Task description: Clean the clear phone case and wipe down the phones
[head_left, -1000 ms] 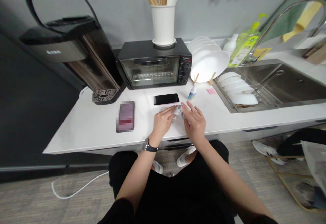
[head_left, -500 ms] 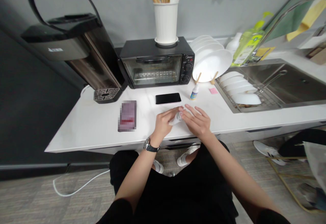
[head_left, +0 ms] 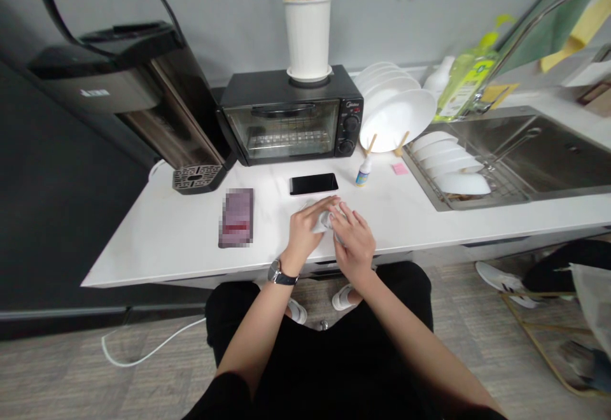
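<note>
A crumpled white tissue-like piece (head_left: 323,221) is between my two hands, just over the front part of the white counter. My left hand (head_left: 303,228), with a watch at its wrist, is wrapped round it from the left. Against its right side lies my right hand (head_left: 354,239), fingers together and pointing up and left. Both sets of fingertips nearly meet on top. Beyond the hands a black phone (head_left: 314,184) lies flat, and a small white bottle with a blue and yellow label (head_left: 363,172) stands upright. A purple pixelated item (head_left: 237,217) lies to the left.
A toaster oven (head_left: 289,127) stands at the back, a tall drink dispenser (head_left: 179,108) to its left. Plates (head_left: 398,121) stand in a rack on the right, beside the sink (head_left: 548,153). A pink note (head_left: 400,168) lies near them. Another person's shoe (head_left: 503,283) shows at the right.
My right hand has moved left and closed in against the white piece, its fingers less spread. My left hand stays nearly in place. The view has shifted slightly.
</note>
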The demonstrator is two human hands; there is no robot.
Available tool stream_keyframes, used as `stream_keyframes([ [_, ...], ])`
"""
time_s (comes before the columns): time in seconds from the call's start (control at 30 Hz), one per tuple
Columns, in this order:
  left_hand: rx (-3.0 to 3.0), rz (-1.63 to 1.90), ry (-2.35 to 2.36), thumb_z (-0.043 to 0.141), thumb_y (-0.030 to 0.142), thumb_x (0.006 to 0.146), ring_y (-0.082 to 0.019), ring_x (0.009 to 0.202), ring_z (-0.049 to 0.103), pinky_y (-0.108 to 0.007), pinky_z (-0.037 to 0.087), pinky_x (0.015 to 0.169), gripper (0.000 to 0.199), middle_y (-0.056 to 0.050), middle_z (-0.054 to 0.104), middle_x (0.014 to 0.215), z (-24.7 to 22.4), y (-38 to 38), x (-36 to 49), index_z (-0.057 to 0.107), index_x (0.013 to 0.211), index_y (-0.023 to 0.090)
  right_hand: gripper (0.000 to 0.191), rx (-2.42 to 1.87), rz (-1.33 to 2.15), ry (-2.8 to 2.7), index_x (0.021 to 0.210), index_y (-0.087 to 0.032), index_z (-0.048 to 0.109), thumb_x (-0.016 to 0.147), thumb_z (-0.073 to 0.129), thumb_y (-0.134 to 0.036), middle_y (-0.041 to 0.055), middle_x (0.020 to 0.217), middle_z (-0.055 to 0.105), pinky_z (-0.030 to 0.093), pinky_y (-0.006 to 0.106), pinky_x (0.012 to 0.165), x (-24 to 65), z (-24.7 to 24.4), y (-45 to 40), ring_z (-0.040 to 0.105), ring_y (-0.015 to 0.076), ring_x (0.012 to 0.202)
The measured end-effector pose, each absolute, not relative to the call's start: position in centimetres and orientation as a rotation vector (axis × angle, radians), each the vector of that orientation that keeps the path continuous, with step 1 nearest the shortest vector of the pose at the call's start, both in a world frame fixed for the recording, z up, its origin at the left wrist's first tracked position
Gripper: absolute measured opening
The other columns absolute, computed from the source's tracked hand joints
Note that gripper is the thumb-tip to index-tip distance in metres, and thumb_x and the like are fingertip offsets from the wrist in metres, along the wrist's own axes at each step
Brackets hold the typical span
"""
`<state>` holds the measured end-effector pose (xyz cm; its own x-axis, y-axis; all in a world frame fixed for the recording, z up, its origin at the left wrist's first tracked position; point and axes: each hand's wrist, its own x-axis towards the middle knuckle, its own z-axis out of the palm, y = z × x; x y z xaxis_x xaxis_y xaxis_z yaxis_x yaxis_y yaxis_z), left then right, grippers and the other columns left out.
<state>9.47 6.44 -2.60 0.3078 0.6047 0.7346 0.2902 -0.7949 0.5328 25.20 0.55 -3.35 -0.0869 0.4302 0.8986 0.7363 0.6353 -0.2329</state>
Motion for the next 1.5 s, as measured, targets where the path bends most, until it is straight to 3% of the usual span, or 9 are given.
stream_keyframes([
  [0.23, 2.226, 1.399, 0.749, 0.067, 0.019, 0.108, -0.028, 0.143, 0.077, -0.049, 0.066, 0.124, 0.048, -0.009, 0.077, 0.157, -2.2, 6.0, 8.8, 0.073, 0.156, 0.022, 0.046, -0.741, -0.555, -1.978, 0.148, -0.034, 0.075, 0.113, 0.059, -0.008, -0.0028, 0.143, 0.085, 0.061, 0.035, 0.126, 28.2, -3.0, 1.6, 0.071, 0.0184, 0.150],
  [0.47, 2.217, 1.499, 0.788, 0.060, 0.024, 0.109, -0.028, 0.131, 0.083, -0.053, 0.076, 0.111, 0.061, 0.011, 0.077, 0.152, -3.5, 7.4, 9.4, 0.065, 0.161, 0.056, 0.053, -0.946, -0.329, -1.736, 0.156, -0.031, 0.069, 0.112, 0.055, -0.005, 0.0066, 0.147, 0.083, 0.062, 0.051, 0.126, 27.9, -2.1, 2.5, 0.067, 0.0266, 0.155],
  [0.63, 2.211, 1.469, 0.791, 0.059, 0.020, 0.110, -0.028, 0.133, 0.083, -0.054, 0.074, 0.115, 0.058, 0.009, 0.076, 0.154, -3.3, 6.9, 9.2, 0.068, 0.161, 0.047, 0.054, -1.077, -0.131, -1.487, 0.159, -0.031, 0.068, 0.112, 0.053, -0.008, 0.0123, 0.153, 0.079, 0.064, 0.053, 0.123, 23.5, -3.3, 0.2, 0.065, 0.0316, 0.157],
  [0.73, 2.159, 1.421, 0.840, 0.059, 0.020, 0.111, -0.029, 0.133, 0.083, -0.055, 0.073, 0.117, 0.053, 0.008, 0.078, 0.152, -2.8, 6.4, 9.2, 0.071, 0.157, 0.044, 0.056, -1.064, -0.256, -1.610, 0.156, -0.033, 0.070, 0.109, 0.055, -0.007, 0.0076, 0.149, 0.082, 0.049, 0.060, 0.138, 22.8, -3.8, -0.6, 0.053, 0.0333, 0.166],
  [0.83, 2.117, 1.423, 0.872, 0.059, 0.022, 0.113, -0.028, 0.131, 0.083, -0.054, 0.074, 0.115, 0.047, 0.006, 0.079, 0.151, -2.5, 6.2, 9.2, 0.074, 0.153, 0.042, 0.055, -1.019, -0.321, -1.702, 0.154, -0.035, 0.072, 0.109, 0.057, -0.006, 0.0054, 0.146, 0.084, 0.037, 0.055, 0.146, 23.7, -3.6, -0.4, 0.058, 0.0303, 0.163],
  [1.07, 2.217, 1.438, 0.887, 0.061, 0.018, 0.112, -0.029, 0.133, 0.083, -0.047, 0.070, 0.119, 0.036, -0.010, 0.082, 0.148, -2.2, 6.0, 9.4, 0.078, 0.144, 0.019, 0.044, -0.806, -0.568, -1.917, 0.143, -0.037, 0.076, 0.116, 0.054, -0.010, -0.0028, 0.138, 0.087, 0.050, 0.039, 0.134, 27.5, -2.7, 2.1, 0.072, 0.0192, 0.149],
  [1.23, 2.325, 1.468, 0.881, 0.053, 0.012, 0.113, -0.028, 0.135, 0.082, -0.040, 0.069, 0.118, 0.039, -0.013, 0.083, 0.146, -2.0, 6.3, 9.5, 0.079, 0.142, 0.017, 0.050, -0.970, -0.498, -1.796, 0.150, -0.031, 0.071, 0.111, 0.055, -0.004, 0.0054, 0.145, 0.084, 0.053, 0.053, 0.131, 28.8, -2.1, 3.4, 0.060, 0.0276, 0.160],
  [1.37, 2.341, 1.463, 0.917, 0.052, 0.010, 0.112, -0.027, 0.135, 0.082, -0.041, 0.070, 0.115, 0.043, -0.012, 0.083, 0.146, -2.1, 6.6, 9.6, 0.078, 0.145, 0.018, 0.064, -1.057, -0.342, -1.719, 0.161, -0.033, 0.065, 0.107, 0.050, 0.000, 0.0077, 0.151, 0.081, 0.054, 0.054, 0.130, 27.5, -2.3, 2.7, 0.058, 0.0267, 0.162],
  [1.5, 2.371, 1.449, 0.989, 0.055, 0.009, 0.110, -0.026, 0.129, 0.085, -0.041, 0.073, 0.109, 0.040, -0.010, 0.085, 0.143, -2.5, 6.7, 9.8, 0.082, 0.138, 0.021, 0.072, -1.216, -0.295, -1.610, 0.172, -0.031, 0.056, 0.107, 0.050, -0.002, 0.0112, 0.157, 0.077, 0.046, 0.063, 0.137, 25.5, -3.5, 1.5, 0.060, 0.0302, 0.161],
])
